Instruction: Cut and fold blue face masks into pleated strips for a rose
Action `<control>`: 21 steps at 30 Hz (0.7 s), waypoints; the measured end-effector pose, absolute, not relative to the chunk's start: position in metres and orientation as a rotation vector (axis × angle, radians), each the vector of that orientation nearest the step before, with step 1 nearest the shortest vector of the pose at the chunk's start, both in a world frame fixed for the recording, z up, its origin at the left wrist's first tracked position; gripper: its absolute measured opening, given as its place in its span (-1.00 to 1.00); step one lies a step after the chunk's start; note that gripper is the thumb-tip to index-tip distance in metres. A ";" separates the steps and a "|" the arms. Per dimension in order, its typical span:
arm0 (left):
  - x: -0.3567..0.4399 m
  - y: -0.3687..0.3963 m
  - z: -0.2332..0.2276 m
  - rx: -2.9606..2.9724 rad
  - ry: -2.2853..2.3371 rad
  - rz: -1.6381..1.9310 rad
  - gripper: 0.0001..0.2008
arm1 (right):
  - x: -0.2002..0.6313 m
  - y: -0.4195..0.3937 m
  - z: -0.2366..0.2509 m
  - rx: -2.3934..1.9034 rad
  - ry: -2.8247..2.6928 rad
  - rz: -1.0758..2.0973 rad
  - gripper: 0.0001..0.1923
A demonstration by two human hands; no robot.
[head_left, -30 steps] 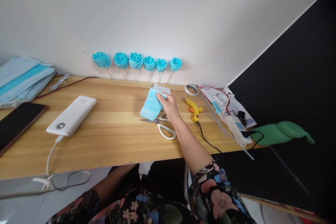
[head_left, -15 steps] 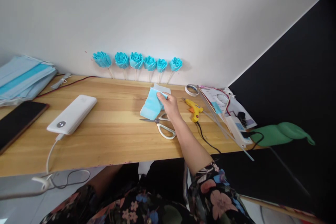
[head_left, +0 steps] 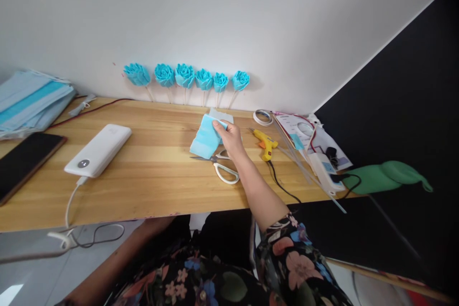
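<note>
My right hand (head_left: 231, 138) is closed on a light-blue piece of mask fabric (head_left: 205, 137), thumb on top and fingers curled at its right edge. A paler white piece of fabric (head_left: 223, 114) lies just behind, partly covered by the blue one and the hand. Directly below the held piece, scissors (head_left: 226, 173) with white handles lie on the table, blades pointing left; the hand hides part of one handle loop. My left forearm (head_left: 118, 257) reaches toward the table's front edge, and its hand is hidden there.
Several blue fabric flowers (head_left: 184, 75) on sticks lean against the wall. A yellow glue gun (head_left: 266, 144), a roll of tape (head_left: 263, 117) and a power strip (head_left: 325, 174) lie to the right. Leftward are a white power bank (head_left: 100, 149), a phone (head_left: 28, 165) and stacked face masks (head_left: 32, 100).
The view has shifted slightly, so the table sits a little higher. More of my left forearm shows. My right hand keeps hold of the blue fabric in about the same place.
</note>
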State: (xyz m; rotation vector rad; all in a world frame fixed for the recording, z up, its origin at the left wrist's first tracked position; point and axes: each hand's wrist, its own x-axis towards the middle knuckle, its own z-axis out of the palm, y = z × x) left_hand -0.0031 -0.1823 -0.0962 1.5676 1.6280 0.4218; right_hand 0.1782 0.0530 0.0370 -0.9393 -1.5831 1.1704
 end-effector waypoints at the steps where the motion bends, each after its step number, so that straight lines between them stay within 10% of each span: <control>1: 0.002 -0.187 -0.081 1.597 1.534 0.352 -0.54 | 0.178 0.053 0.037 -0.940 -1.588 1.168 -0.47; 11: 0.007 -0.183 0.065 1.433 1.017 0.590 -0.58 | 0.173 0.049 0.037 -0.845 -1.667 1.166 -0.52; 16: 0.004 -0.101 0.084 1.494 1.482 1.359 -0.44 | 0.170 0.043 0.053 -0.743 -1.839 1.030 -0.48; 21: 0.005 -0.024 0.079 1.313 1.288 1.333 -0.26 | 0.167 0.047 0.076 -0.726 -2.007 0.760 -0.52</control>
